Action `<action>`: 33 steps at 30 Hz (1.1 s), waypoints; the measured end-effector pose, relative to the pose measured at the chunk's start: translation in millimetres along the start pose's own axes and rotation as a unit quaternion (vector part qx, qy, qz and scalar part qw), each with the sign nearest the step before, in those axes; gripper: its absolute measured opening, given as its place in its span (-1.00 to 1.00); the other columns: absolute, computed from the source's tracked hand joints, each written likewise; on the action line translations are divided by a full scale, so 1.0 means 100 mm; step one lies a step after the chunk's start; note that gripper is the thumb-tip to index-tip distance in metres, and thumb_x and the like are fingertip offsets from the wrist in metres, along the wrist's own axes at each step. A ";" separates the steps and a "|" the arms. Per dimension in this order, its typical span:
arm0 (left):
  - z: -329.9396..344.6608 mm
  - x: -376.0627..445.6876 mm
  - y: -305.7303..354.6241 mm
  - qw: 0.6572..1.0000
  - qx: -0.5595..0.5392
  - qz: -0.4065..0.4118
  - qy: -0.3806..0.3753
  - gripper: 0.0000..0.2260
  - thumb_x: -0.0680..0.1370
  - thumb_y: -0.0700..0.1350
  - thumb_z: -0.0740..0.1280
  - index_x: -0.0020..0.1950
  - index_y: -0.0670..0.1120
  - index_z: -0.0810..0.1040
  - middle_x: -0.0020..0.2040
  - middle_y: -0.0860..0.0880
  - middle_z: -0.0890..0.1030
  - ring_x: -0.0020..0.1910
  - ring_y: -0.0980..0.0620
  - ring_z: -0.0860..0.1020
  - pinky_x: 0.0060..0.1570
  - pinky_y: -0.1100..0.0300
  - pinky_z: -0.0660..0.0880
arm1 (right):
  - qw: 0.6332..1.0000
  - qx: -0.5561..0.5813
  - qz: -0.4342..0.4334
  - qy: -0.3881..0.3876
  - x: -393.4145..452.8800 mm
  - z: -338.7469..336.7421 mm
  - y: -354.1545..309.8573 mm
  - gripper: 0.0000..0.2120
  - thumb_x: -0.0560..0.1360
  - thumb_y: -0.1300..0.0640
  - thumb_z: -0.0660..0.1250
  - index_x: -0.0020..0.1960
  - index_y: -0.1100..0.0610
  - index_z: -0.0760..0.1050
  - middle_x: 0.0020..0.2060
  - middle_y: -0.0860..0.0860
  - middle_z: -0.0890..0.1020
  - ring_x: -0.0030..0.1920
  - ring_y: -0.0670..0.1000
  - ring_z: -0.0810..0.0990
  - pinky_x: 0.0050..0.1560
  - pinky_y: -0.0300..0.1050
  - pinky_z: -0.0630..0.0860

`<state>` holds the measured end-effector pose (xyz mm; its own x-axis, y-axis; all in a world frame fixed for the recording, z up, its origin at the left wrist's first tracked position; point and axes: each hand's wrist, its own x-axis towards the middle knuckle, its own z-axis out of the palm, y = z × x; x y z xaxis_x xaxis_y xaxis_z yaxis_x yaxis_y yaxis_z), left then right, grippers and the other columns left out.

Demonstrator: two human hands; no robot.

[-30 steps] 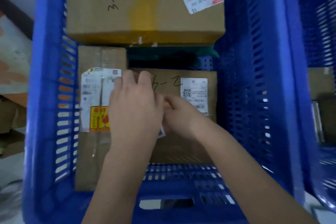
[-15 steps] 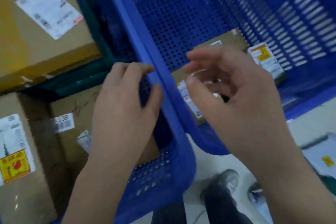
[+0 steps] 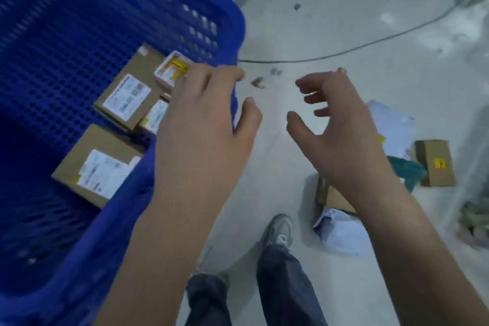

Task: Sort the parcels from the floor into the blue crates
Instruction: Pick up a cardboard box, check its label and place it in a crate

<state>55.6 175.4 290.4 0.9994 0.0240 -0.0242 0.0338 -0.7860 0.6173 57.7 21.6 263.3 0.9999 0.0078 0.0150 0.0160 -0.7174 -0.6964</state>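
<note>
A pale grey concrete floor [image 3: 330, 21] fills the right side, crossed by a dark cable [image 3: 370, 43]. Both grips are spread and hold nothing: the left hand [image 3: 203, 124] hangs over the rim of the blue crate [image 3: 66, 34], the right hand [image 3: 341, 124] over the floor. Labelled cardboard parcels [image 3: 124, 98] lie inside the crate; a small cardboard box [image 3: 435, 163] and white mailers [image 3: 341, 233] lie on the floor near a grey sneaker [image 3: 280, 229].
</note>
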 end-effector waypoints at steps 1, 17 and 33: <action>0.20 0.05 0.12 1.000 0.011 0.018 -0.019 -0.70 0.55 -0.03 0.23 0.26 -0.06 0.47 0.17 -0.07 0.48 0.15 -0.06 0.45 0.07 0.10 0.36 | 0.999 -0.014 0.034 -0.010 0.00 -0.06 0.23 -0.66 0.45 0.18 0.33 0.21 0.16 0.43 0.10 0.04 0.49 0.08 0.06 0.50 0.05 0.04 0.49; 3.16 0.45 0.87 0.806 0.354 0.183 -0.438 -0.71 0.58 -0.09 0.14 0.24 -0.22 0.37 0.18 -0.22 0.39 0.09 -0.19 0.44 -0.09 0.06 0.38 | 0.846 0.107 0.511 -0.106 -0.91 -0.38 3.24 -0.74 0.50 0.12 0.29 0.14 0.20 0.40 -0.07 0.08 0.49 -0.08 0.07 0.47 -0.11 -0.12 0.40; 5.65 -0.18 0.26 0.782 0.174 -0.103 -0.590 -0.50 0.60 0.00 0.17 0.43 -0.26 0.15 -0.06 -0.14 0.41 0.19 -0.25 0.46 0.06 -0.05 0.49 | 0.772 0.094 0.628 0.026 -1.79 0.45 5.26 -0.48 0.46 0.10 0.33 0.33 0.30 0.32 0.23 0.25 0.44 0.21 0.23 0.46 0.20 0.07 0.44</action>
<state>35.8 -194.3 -137.6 0.2666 -0.2521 -0.9303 -0.0149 -0.9662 0.2575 -112.6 -326.4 -137.8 0.2255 -0.6441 -0.7309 -0.9608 -0.0227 -0.2764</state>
